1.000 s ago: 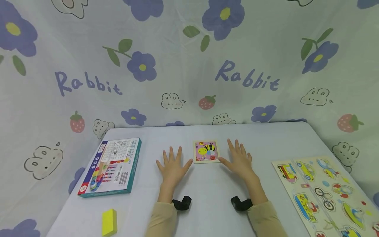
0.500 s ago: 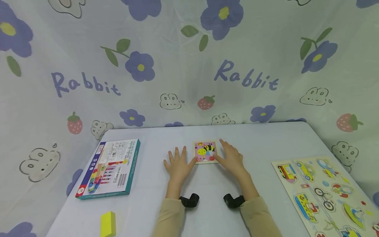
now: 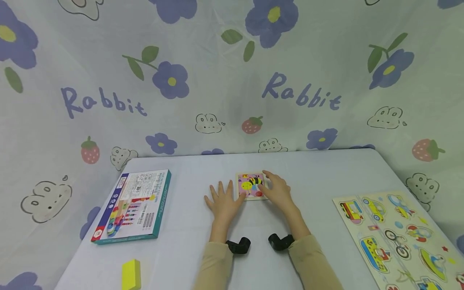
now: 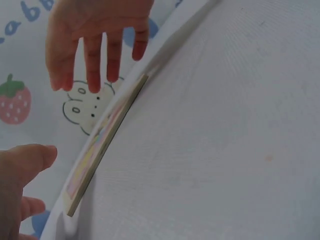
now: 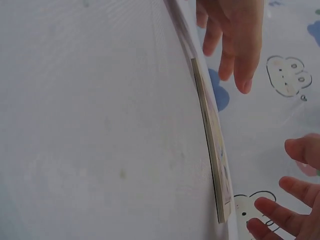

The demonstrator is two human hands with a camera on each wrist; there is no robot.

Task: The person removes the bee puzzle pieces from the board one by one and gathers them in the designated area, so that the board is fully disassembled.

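Bee puzzle (image 3: 251,186): flat on white table (image 3: 188,225), face up, btwn the two hands, table's far edge a bit beyond it. Near-square, pale border; long axis can't be told, view foreshortened. Far & nr sides run approx. parallel to table's far edge. Printed bee: yellow head points L, striped body slants to far R.

L hand (image 3: 224,205): nr L of puzzle, fingers spread, thumb over its nr L corner in head view. R hand (image 3: 278,192): just R of puzzle, fingers slightly bent, thumb apart, tips over its R side in head view. Wrist views: gap btwn both hands & puzzle.

Black wrist mounts (image 3: 240,245) & tan sleeves (image 3: 217,262): nr side of puzzle. Teal-edged box (image 3: 134,205): flat, well L of puzzle. Yellow block (image 3: 131,274): well L & nearer person than puzzle. Vehicle puzzle bd (image 3: 389,217): well R of puzzle, extends nearer. Curtain (image 3: 224,80) w/ flowers, "Rabbit" lettering: beyond puzzle.
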